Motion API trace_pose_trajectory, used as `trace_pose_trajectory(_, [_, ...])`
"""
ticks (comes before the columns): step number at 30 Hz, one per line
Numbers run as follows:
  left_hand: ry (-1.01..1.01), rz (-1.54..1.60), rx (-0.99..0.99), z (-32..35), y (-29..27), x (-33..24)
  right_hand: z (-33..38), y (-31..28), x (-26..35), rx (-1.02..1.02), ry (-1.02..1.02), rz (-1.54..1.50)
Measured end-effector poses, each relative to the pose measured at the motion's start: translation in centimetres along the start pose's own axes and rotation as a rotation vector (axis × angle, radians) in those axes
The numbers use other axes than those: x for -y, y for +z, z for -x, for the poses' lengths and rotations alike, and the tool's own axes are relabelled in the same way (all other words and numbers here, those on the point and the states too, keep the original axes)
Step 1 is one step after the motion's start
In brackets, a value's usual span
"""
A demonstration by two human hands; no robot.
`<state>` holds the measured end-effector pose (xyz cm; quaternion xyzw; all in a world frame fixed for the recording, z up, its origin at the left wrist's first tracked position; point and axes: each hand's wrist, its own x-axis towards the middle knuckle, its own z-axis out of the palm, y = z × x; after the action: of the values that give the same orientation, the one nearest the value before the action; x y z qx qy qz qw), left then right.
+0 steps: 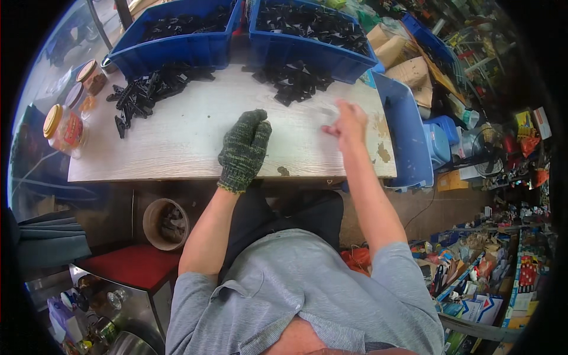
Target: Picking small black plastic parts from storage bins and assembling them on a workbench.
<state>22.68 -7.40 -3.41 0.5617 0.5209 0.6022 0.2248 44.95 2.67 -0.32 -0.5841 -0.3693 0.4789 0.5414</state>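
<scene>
My left hand [244, 149] wears a dark green knitted glove and is closed above the front middle of the white table [171, 139]. Whatever its curled fingers may hold is hidden. To its right, my bare right hand [351, 123] is smeared by motion over the table. Its thumb stands away from the fingers, and I see nothing in it. A loose pile of small black plastic parts [294, 83] lies beyond the hands, nearest to the right one. Another pile of longer black parts [148, 93] spreads over the far left of the table.
Two blue bins [171, 57] [307, 50] of black parts stand along the back. Several lidded jars [65, 129] line the left edge. A light blue tub [408, 139] adjoins the right edge. Below the table are a bucket [150, 225] and a red-topped cabinet [124, 266].
</scene>
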Motion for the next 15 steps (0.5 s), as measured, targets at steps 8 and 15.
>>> trace_pose_trajectory(8, [-0.025,-0.014,-0.012,0.3,-0.3,0.3,1.8,7.4,0.1,0.262,-0.155,0.597])
trace_pose_trajectory(15, [-0.011,-0.097,-0.017,0.4,0.4,0.9,1.4,8.2,-0.3,0.266,-0.313,0.847])
